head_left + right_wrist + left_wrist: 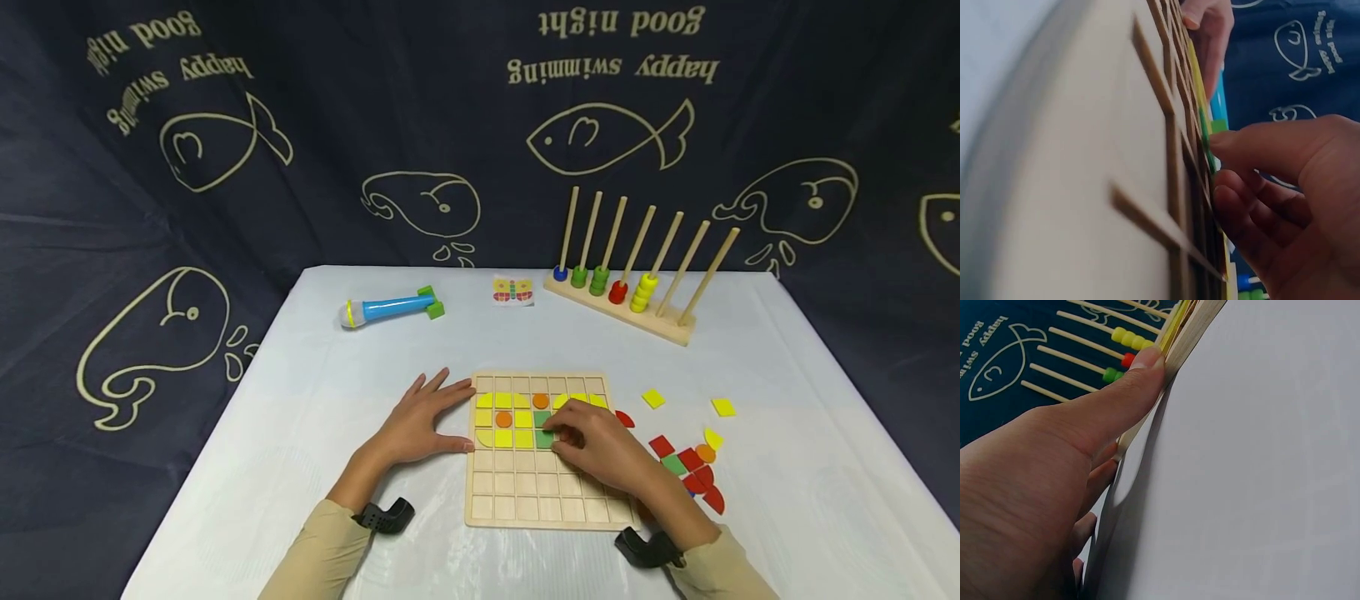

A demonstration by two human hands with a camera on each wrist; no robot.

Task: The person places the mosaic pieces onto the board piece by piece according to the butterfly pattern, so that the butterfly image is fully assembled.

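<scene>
We are seeing the worktop (247,467) carrying a gridded wooden board (528,483), which is lying near the person, probably for easy reach. We are judging that the left hand (415,423) is steadying it: its fingers are spreading straight and touching the left edge. The right hand (603,442) is bending its fingers over two green squares (543,439) lying in the grid; whether they are gripping one, we are not managing to tell. Loose coloured pieces (691,459) are lying just rightward, seemingly within reach.
</scene>
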